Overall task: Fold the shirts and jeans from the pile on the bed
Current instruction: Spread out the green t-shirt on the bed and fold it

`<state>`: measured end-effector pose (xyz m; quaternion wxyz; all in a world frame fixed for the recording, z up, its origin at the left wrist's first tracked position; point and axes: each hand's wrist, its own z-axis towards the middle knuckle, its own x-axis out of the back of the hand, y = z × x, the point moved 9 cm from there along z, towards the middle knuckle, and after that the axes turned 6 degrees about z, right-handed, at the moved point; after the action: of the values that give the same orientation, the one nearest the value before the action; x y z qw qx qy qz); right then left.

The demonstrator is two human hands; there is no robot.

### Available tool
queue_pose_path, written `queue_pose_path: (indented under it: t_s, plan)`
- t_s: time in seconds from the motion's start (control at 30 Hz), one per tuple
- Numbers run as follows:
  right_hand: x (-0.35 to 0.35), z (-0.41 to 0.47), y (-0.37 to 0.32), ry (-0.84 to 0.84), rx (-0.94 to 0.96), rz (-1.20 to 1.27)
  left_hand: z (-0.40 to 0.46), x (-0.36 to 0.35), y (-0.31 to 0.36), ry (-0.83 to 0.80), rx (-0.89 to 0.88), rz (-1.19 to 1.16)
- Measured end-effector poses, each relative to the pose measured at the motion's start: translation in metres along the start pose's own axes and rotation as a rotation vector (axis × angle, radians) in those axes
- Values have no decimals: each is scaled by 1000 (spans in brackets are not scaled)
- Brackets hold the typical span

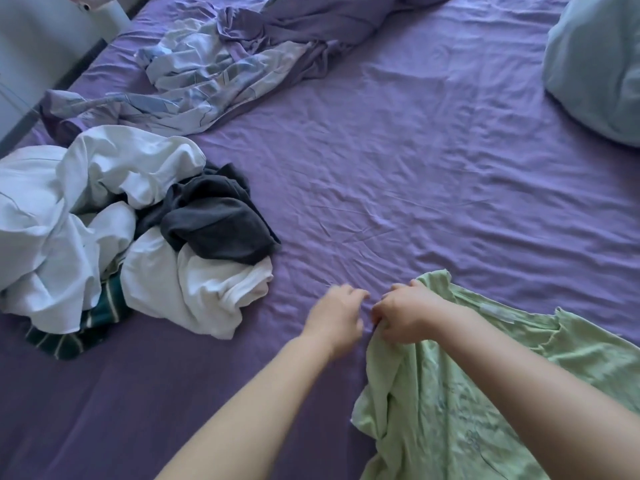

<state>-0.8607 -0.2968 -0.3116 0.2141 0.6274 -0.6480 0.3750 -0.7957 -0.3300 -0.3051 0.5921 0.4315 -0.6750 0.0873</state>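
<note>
A light green shirt (460, 403) lies crumpled on the purple bed sheet (433, 174) at the lower right, neck opening toward the far side. My right hand (405, 315) grips its upper left corner with curled fingers. My left hand (337, 315) hovers just left of it over the sheet, fingers loosely curled, holding nothing that I can see. The clothes pile (114, 230) sits at the left: white garments, a dark grey one (218, 220) on top, a dark green striped piece (79, 327) underneath.
A crumpled duvet cover in purple and pale blue print (221, 64) lies at the far left of the bed. A pale blue pillow (599, 64) rests at the far right. White furniture (31, 46) stands beyond the bed's left edge.
</note>
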Motion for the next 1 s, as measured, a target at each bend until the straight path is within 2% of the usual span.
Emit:
queue_pose_path:
  t_s: [0.1,0.17,0.2,0.27,0.33,0.57,0.63,0.73,0.77,0.83,0.9,1.0]
  plan:
    - [6,-5,5,-14,-6,-112,-8,-30,20,-220,266,-686]
    - [11,-9,10,20,-7,59,-13,-42,31,-312,337,-1014]
    - [14,-12,16,54,-23,225,-14,-44,35,-357,328,-1076]
    - [22,-21,30,144,-75,474,-18,-42,37,-430,288,-1065]
    - [28,-30,41,229,-121,555,-21,-34,32,-468,271,-991]
    - [48,-35,26,408,-153,411,-35,-2,-1,-527,269,-763]
    - [52,-35,28,470,-192,466,-38,6,-14,-516,284,-602]
    - [59,-37,34,570,-252,546,-41,24,-37,-490,272,-147]
    - [61,-37,34,595,-266,548,-44,29,-45,-486,284,-67]
    - [65,-36,34,633,-290,554,-51,34,-64,-494,334,-49]
    - [68,-32,24,618,-264,460,-60,34,-81,-506,393,-138]
    - [64,-21,1,440,-101,253,-68,29,-99,-445,480,-294]
